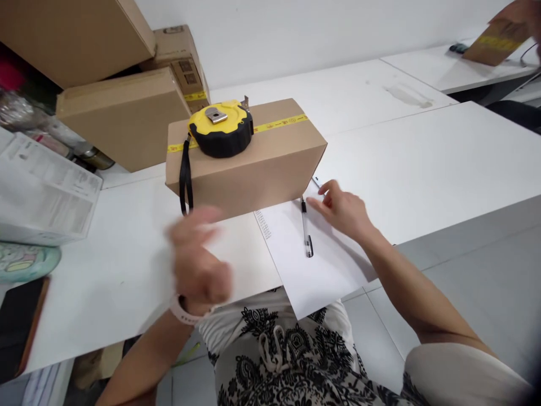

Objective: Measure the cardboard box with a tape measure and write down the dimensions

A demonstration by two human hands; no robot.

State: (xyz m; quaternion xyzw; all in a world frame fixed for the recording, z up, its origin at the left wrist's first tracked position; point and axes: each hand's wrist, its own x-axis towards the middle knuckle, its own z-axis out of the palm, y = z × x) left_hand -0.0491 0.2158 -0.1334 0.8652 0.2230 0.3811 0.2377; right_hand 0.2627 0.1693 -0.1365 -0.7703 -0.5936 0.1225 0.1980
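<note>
A cardboard box [249,186] with yellow printed tape lies on the white table, partly on a sheet of white paper [333,276]. On its top sits a yellow and black tape measure [222,128], whose black wrist strap [185,177] hangs over the front. My left hand [198,259], smeared by motion, is in front of the box, near the strap; its fingers cannot be read. Over the paper, my right hand [342,211] has its thumb and forefinger apart, holding nothing visible. Beside it lie a clear pen [306,228] with black ends and a narrow pale strip [316,181], mostly hidden.
Stacked cardboard boxes [122,113] stand at the back left. A white printed carton [46,186], a pale green patterned item [29,260] and a dark flat case [19,327] line the left. Another person's hand [518,12] touches a small box [494,42] at far right.
</note>
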